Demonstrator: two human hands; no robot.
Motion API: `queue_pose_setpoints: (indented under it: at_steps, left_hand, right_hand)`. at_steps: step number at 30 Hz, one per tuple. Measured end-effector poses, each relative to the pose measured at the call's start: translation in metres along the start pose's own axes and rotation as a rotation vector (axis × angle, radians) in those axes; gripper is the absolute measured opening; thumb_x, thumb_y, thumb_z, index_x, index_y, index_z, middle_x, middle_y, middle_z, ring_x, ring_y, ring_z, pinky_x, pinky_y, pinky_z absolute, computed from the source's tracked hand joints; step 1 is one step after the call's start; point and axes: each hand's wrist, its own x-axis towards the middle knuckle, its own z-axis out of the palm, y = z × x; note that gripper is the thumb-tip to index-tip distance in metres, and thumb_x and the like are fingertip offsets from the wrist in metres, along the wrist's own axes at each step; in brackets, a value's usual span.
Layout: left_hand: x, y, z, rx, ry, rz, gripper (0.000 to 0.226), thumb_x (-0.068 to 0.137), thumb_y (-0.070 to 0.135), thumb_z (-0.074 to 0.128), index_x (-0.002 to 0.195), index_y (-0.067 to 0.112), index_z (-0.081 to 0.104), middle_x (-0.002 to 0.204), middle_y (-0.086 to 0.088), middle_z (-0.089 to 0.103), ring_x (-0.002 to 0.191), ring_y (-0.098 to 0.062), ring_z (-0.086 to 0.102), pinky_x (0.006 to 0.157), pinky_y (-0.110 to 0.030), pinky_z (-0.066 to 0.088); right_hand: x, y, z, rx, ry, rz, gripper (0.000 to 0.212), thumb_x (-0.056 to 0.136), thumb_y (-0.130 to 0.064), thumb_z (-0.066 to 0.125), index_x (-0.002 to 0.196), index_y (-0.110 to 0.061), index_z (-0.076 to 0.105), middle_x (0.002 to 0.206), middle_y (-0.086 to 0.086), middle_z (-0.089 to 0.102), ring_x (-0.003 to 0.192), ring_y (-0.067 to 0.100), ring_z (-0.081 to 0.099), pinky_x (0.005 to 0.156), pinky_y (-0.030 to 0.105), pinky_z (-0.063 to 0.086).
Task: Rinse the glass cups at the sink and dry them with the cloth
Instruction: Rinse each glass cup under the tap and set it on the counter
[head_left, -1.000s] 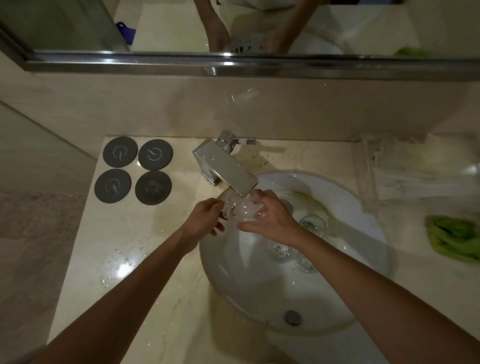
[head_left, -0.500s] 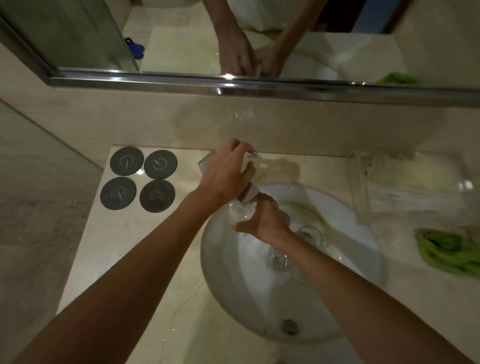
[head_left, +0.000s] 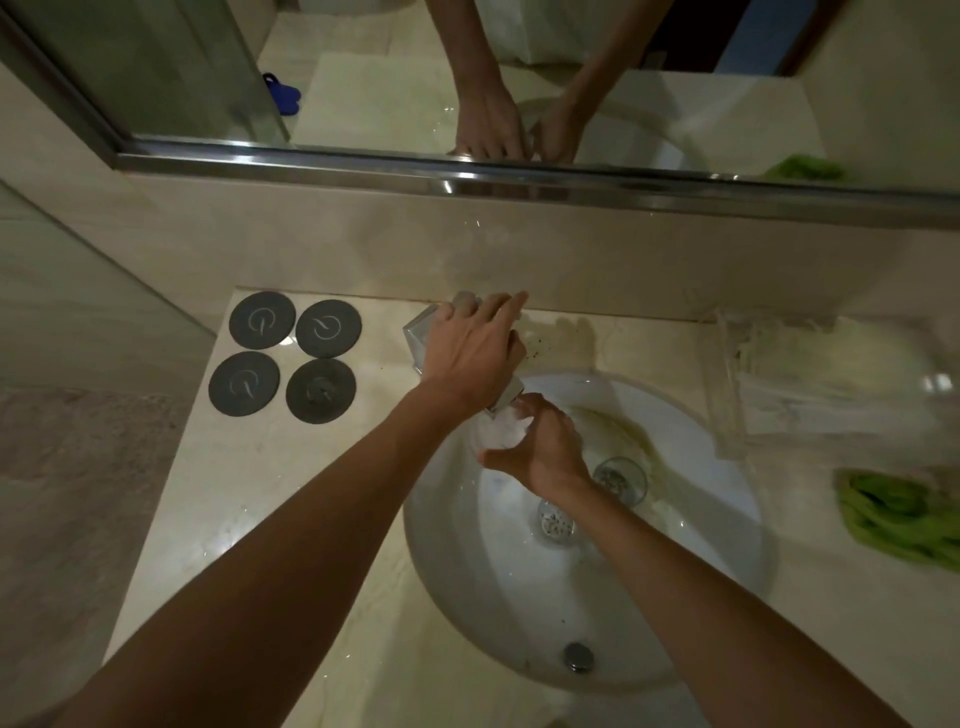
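My right hand (head_left: 540, 449) grips a clear glass cup (head_left: 498, 431) under the spout of the chrome tap (head_left: 415, 332), over the white sink (head_left: 467, 571). My left hand (head_left: 472, 353) lies on top of the tap, its fingers reaching over the handle at the back. A second glass cup (head_left: 621, 478) stands in the basin to the right of my right wrist, near the drain (head_left: 556, 522). The green cloth (head_left: 898, 514) lies crumpled on the counter at the right edge.
Four dark round coasters (head_left: 285, 356) lie on the marble counter left of the tap. A clear plastic tray (head_left: 810, 379) with white items stands at the back right. A mirror (head_left: 467, 78) with a chrome ledge runs along the wall.
My left hand left the glass and moved up onto the tap, then reached further back over its handle. My right hand keeps the glass under the spout.
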Motion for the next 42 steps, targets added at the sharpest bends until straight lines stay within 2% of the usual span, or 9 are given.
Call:
queue_pose_setpoints:
  at_steps: [4, 7, 13, 16, 19, 22, 25, 32, 42]
  left_hand:
    - [0.000, 0.001, 0.000, -0.006, 0.007, -0.010, 0.051, 0.101, 0.036, 0.038, 0.149, 0.020, 0.036, 0.151, -0.002, 0.042, 0.130, -0.025, 0.043, 0.099, -0.037, 0.032]
    - [-0.002, 0.002, -0.004, -0.041, 0.008, -0.027, 0.051, 0.099, 0.036, 0.042, 0.146, 0.019, 0.039, 0.148, -0.004, 0.043, 0.128, -0.025, 0.043, 0.100, -0.037, 0.032]
    - [-0.019, -0.004, -0.023, -0.171, 0.062, 0.077, 0.038, 0.097, 0.029, 0.052, 0.133, 0.018, 0.052, 0.138, -0.005, 0.045, 0.118, -0.021, 0.041, 0.097, -0.030, 0.035]
    - [-0.036, -0.016, -0.030, -0.214, 0.103, 0.122, 0.035, 0.093, 0.021, 0.057, 0.126, 0.014, 0.058, 0.131, -0.009, 0.049, 0.113, -0.024, 0.044, 0.096, -0.035, 0.040]
    - [-0.052, -0.037, -0.038, -0.218, 0.118, 0.111, 0.030, 0.091, 0.019, 0.062, 0.120, 0.012, 0.059, 0.127, -0.012, 0.050, 0.108, -0.027, 0.046, 0.089, -0.040, 0.048]
    - [-0.072, -0.064, -0.046, -0.223, 0.132, 0.088, 0.031, 0.090, 0.017, 0.061, 0.121, 0.011, 0.058, 0.128, -0.011, 0.049, 0.109, -0.024, 0.046, 0.087, -0.033, 0.046]
    - [-0.094, -0.096, -0.046, -0.215, 0.120, 0.028, 0.032, 0.090, 0.013, 0.059, 0.122, 0.012, 0.057, 0.127, -0.011, 0.048, 0.111, -0.024, 0.045, 0.086, -0.030, 0.043]
    - [-0.140, -0.151, -0.039, -0.195, 0.027, -0.105, 0.024, 0.088, 0.011, 0.062, 0.112, 0.010, 0.059, 0.123, -0.012, 0.051, 0.103, -0.029, 0.047, 0.083, -0.043, 0.049]
    - [-0.161, -0.156, -0.039, -0.231, 0.051, -0.059, 0.023, 0.084, 0.005, 0.064, 0.107, 0.007, 0.064, 0.116, -0.013, 0.058, 0.104, -0.032, 0.053, 0.082, -0.039, 0.048]
  right_hand:
    - [-0.004, 0.002, 0.003, -0.081, -0.132, 0.032, 0.084, 0.060, -0.048, 0.089, 0.129, -0.018, 0.053, 0.122, -0.002, 0.060, 0.117, 0.019, 0.055, 0.086, 0.022, 0.039]
    - [-0.013, 0.006, 0.003, 0.269, -0.178, 0.175, 0.061, 0.064, -0.037, 0.092, 0.111, -0.019, 0.057, 0.101, -0.008, 0.060, 0.098, 0.010, 0.056, 0.079, 0.013, 0.042]
    - [-0.041, 0.013, 0.010, 1.191, -0.355, 0.576, 0.043, 0.071, -0.029, 0.084, 0.103, -0.002, 0.071, 0.078, 0.010, 0.069, 0.067, 0.018, 0.059, 0.062, 0.024, 0.046]
    - [-0.053, 0.007, 0.026, 1.371, -0.402, 0.657, 0.039, 0.071, -0.036, 0.080, 0.076, 0.003, 0.073, 0.070, 0.013, 0.061, 0.061, 0.020, 0.053, 0.061, 0.023, 0.035]
    - [-0.056, -0.007, 0.048, 1.419, -0.413, 0.685, 0.048, 0.070, -0.040, 0.078, 0.084, 0.005, 0.069, 0.076, 0.016, 0.062, 0.060, 0.020, 0.052, 0.059, 0.023, 0.035]
    - [-0.056, -0.033, 0.060, 1.229, -0.399, 0.593, 0.040, 0.079, -0.039, 0.073, 0.096, -0.004, 0.065, 0.071, 0.007, 0.057, 0.056, 0.015, 0.047, 0.050, 0.021, 0.036]
    - [-0.052, -0.064, 0.070, 0.712, -0.242, 0.307, 0.028, 0.079, -0.034, 0.079, 0.098, -0.019, 0.066, 0.086, -0.001, 0.062, 0.073, 0.013, 0.055, 0.064, 0.025, 0.045]
    - [-0.037, -0.112, 0.110, -0.230, -0.108, -0.269, 0.076, 0.063, -0.031, 0.089, 0.127, -0.026, 0.048, 0.126, -0.001, 0.051, 0.119, 0.023, 0.041, 0.094, 0.039, 0.049]
    - [-0.041, -0.117, 0.113, -0.305, -0.164, -0.278, 0.097, 0.068, -0.027, 0.090, 0.145, -0.016, 0.032, 0.140, 0.010, 0.039, 0.131, 0.029, 0.036, 0.102, 0.039, 0.040]
